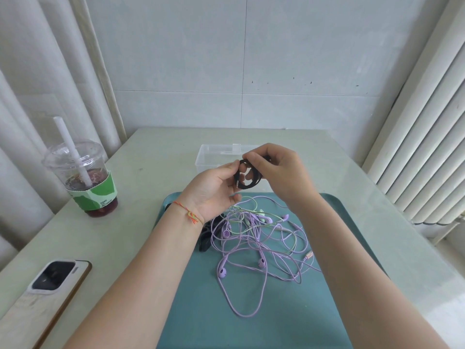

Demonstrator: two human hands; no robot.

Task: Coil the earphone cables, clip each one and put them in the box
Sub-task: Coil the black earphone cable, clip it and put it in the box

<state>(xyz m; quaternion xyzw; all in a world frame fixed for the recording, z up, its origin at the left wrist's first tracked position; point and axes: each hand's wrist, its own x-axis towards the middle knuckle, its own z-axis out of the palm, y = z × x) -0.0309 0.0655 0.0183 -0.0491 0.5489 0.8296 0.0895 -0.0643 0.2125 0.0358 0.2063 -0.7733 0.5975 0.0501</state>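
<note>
A black earphone cable (247,181), wound into a small coil, is held up above the far end of the teal tray (201,311). My left hand (214,190) pinches the coil from the left, and my right hand (274,170) grips it from the right with curled fingers. On the tray lies a tangle of purple earphone cables (254,250) mixed with a pale green one (251,210). Dark clips (206,238) lie partly hidden under my left wrist. A clear plastic box (214,157) stands open just behind my hands.
A plastic cup (83,177) with a dark drink, a white straw and a green sleeve stands at the left of the table. A phone (47,293) lies face down at the near left edge. White curtains hang on both sides; a tiled wall is behind.
</note>
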